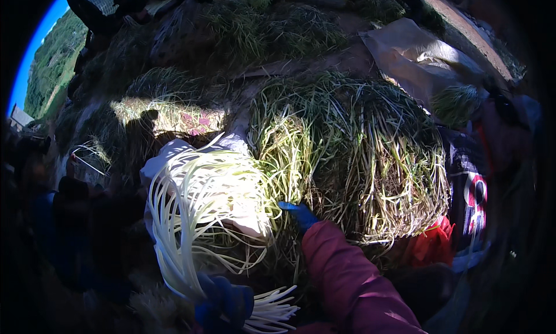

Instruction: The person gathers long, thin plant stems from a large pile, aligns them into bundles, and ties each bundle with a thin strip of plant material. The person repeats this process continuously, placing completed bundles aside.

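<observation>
My left hand (223, 301), in a blue glove, is closed around a bundle of long pale stalks (178, 234) at the bottom centre. The cut-looking ends (271, 310) stick out to its right, and the long thin ends curve up and over a white sack (163, 158). My right hand (300, 214), blue-gloved below a dark pink sleeve, reaches to the lower edge of a big heap of green and straw-coloured stalks (347, 160). Its fingertips point left beside the sunlit stalks; whether they grip any cannot be told.
Dark printed sack (467, 182) and red plastic bag (434, 242) lie right of the heap. A beige sheet (425, 56) is spread at the upper right. More green heaps (278, 30) lie farther off. Dim shapes, possibly people, are at the left and top edges.
</observation>
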The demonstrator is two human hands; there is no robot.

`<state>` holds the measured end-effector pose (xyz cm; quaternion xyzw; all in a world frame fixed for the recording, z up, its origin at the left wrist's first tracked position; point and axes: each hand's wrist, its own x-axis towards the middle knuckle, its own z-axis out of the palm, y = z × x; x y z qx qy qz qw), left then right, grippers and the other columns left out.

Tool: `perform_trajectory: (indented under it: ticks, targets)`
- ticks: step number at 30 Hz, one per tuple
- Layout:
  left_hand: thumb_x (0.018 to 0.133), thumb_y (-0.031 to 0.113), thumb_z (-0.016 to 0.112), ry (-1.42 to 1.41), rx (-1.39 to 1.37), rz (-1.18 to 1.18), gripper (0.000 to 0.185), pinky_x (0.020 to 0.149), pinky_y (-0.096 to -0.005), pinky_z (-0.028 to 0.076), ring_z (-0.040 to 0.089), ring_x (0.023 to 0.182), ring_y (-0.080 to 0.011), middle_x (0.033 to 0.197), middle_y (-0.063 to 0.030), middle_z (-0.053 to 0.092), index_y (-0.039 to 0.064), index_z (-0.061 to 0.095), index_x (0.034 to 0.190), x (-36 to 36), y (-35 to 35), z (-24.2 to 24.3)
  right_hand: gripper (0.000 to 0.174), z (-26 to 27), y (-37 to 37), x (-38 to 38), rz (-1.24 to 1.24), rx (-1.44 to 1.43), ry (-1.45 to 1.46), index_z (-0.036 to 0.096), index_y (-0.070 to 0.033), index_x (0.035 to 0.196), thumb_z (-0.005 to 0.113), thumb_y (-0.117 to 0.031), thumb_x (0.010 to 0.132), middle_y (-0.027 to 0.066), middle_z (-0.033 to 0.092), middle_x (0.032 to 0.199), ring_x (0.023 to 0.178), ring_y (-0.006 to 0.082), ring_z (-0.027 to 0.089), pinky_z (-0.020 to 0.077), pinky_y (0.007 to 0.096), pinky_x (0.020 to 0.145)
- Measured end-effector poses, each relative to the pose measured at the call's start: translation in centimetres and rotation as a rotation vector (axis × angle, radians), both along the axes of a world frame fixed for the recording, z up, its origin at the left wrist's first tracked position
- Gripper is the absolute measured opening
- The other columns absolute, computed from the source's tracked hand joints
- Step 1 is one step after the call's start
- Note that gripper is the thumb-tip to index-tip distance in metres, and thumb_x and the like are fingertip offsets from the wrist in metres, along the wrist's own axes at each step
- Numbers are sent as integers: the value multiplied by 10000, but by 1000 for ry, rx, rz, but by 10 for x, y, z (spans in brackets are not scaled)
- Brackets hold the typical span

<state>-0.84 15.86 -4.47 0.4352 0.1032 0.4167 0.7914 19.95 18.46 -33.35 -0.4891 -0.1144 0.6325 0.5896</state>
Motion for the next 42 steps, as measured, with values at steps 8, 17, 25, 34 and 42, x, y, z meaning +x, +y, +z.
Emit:
perform_trajectory:
  ticks: [8,17,25,34,42]
  targets:
    - [942,243,290,149,-72,194,168,371,-273,304,340,376,-120,579,24,367,164,413,1026,-6,-9,9,421,57,-36,37,-115,-72,76,568,-34,1075,656,-271,740,89,608,1017,899,197,583,441,316,828]
    - [889,213,409,-6,-38,252,159,394,-250,292,358,399,-107,597,11,388,113,417,1013,-11,-9,4,410,110,-103,100,-153,278,372,530,-6,1113,638,-190,763,100,590,1047,975,199,556,437,348,878]
    - [875,203,451,-64,-109,290,139,385,-268,322,378,351,-122,618,-28,440,67,442,906,-22,-12,0,393,119,-123,110,-227,234,297,536,-2,1096,642,-179,761,94,593,1033,983,191,548,433,346,885]
    - [902,240,402,-281,307,-179,212,481,-322,453,486,476,-168,683,-46,476,56,460,990,-15,39,78,374,76,-137,114,-421,94,-176,567,-4,1047,647,-225,756,60,594,1014,936,166,548,410,311,877]
    - [883,216,451,-245,171,270,140,450,-262,371,422,441,-122,636,-22,445,81,454,921,-34,-4,71,319,43,-124,124,-244,127,-335,575,0,1064,604,-177,800,73,607,1012,932,163,572,445,298,855]
